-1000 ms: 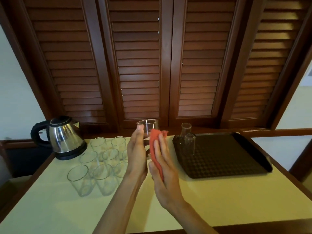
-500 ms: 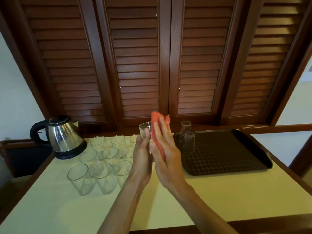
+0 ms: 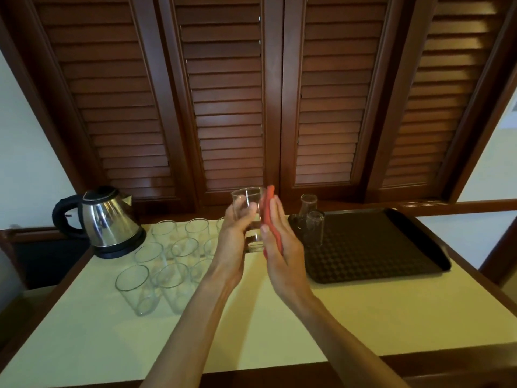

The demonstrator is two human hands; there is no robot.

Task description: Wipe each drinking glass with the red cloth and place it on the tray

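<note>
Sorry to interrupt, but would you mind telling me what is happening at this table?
A person is wiping a drinking glass: the left hand grips it while the right hand presses the red cloth flat against its side. Two glasses stand upside down on the dark tray. A cluster of glasses waits on the table beside the kettle.

Just two bare forearms coming up from the bottom edge, no sleeves anywhere in view. The left hand [image 3: 233,242] and right hand [image 3: 279,247] are both bare too, slim, with long narrow fingers [image 3: 275,211]. The nails that show look short and plain, and tendons stand out a bit along the left forearm.
</note>
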